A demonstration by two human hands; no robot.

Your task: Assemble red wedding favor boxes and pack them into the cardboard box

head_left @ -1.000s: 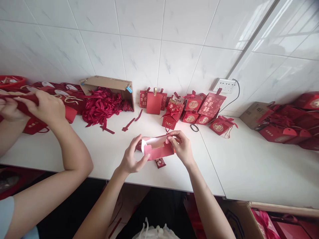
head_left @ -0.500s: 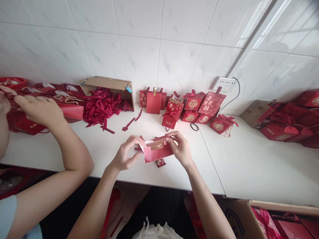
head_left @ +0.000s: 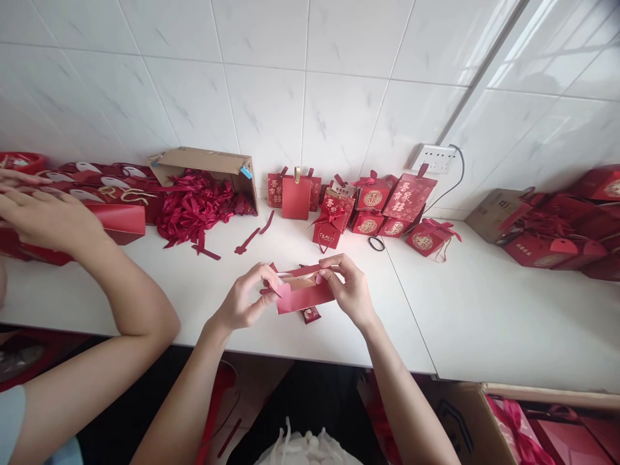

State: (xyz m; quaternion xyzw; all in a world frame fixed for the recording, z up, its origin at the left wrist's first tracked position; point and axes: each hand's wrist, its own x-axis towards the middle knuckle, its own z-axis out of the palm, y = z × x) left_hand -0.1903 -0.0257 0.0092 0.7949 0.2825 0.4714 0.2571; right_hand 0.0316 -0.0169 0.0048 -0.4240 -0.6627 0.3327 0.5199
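Observation:
A small red paper gift box (head_left: pixel 304 296) is held just above the white table (head_left: pixel 484 316) between both my hands. My left hand (head_left: pixel 247 297) pinches its left end, fingers closed on a flap. My right hand (head_left: pixel 346 287) grips the right end, with the fingertips on the top edge. The open top shows a pale inner flap. A small dark red packet (head_left: pixel 310 314) lies on the table right under the box.
A co-worker's hands (head_left: pixel 46 216) at the left press on flat red boxes (head_left: pixel 116 216). A tipped cardboard box (head_left: pixel 208 165) spills red ribbons (head_left: pixel 198 206). Finished red gift boxes (head_left: pixel 372 206) stand by the wall, more (head_left: pixel 557 245) at right. A black ring (head_left: pixel 375 243) lies nearby.
The box's white-lined flap has been folded down and the box lowered slightly. My left fingers moved onto its left end. The co-worker's hands lowered onto the flat boxes.

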